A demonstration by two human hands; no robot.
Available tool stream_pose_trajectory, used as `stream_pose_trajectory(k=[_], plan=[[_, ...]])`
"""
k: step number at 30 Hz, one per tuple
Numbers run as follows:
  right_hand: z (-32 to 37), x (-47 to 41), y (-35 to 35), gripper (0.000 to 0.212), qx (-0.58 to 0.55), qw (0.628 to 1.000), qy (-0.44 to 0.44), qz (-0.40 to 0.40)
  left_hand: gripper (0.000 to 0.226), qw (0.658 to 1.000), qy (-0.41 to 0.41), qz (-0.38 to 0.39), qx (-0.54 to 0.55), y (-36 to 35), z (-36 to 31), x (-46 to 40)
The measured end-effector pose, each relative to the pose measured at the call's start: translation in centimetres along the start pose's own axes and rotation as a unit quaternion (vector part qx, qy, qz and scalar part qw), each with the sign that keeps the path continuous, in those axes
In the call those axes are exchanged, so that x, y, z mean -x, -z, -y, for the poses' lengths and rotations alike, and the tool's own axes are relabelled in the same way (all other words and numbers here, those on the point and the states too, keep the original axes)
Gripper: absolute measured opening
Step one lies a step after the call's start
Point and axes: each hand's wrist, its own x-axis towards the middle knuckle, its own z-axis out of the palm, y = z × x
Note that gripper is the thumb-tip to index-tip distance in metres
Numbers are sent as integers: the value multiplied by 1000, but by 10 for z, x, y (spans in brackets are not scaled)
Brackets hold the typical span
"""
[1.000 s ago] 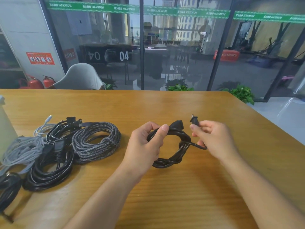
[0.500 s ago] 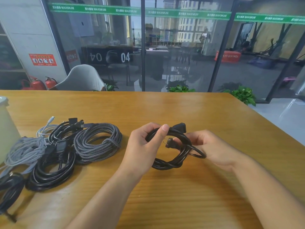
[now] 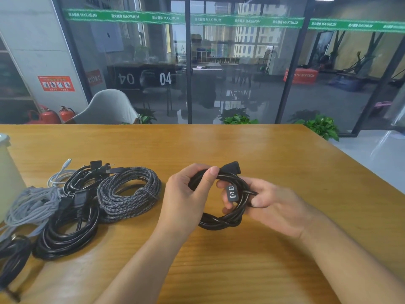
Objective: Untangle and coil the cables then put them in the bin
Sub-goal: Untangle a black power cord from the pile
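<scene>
So, leftmost on the wooden counter (image 3: 263, 154) sit grey, glossy black and braided cable coils (image 3: 129, 191). Further right, left hand (image 3: 186, 194) grips a round black rubbery cable coil (image 3: 221, 220) held just above it; right hand (image 3: 269, 202) pinches its plug (image 3: 231, 193).

The right hand (image 3: 271, 205) has carried the plug (image 3: 231, 193) from beyond the black coil (image 3: 221, 200) through its loop; the plug's prongs now face the camera.

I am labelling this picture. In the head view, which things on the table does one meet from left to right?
White container → grey cable → black cable coil → braided cable coil → left hand → held black cable → right hand.
</scene>
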Motion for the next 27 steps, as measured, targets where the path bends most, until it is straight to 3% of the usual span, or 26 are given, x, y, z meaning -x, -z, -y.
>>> stream_pose_trajectory(k=[4,7,12,15,21,27], plan=[[-10,-6,-13,44,184,974,44,-121,20,1000,-2,-9,-17,-1,3,1],[-14,-13,-23,32,265,926,108,-246,18,1000,-7,-10,-25,-4,3,3],[-20,-10,-18,38,534,724,223,-375,14,1000,1,-8,-19,-10,6,5],[-19,-10,-17,42,554,669,289,-402,13,999,0,-6,-34,-11,7,5],[-17,-13,-26,33,518,676,349,-390,16,992,-9,-8,-123,-9,7,4],[-9,-11,-35,32,382,774,338,-375,24,983,-26,-31,-177,-8,8,3]])
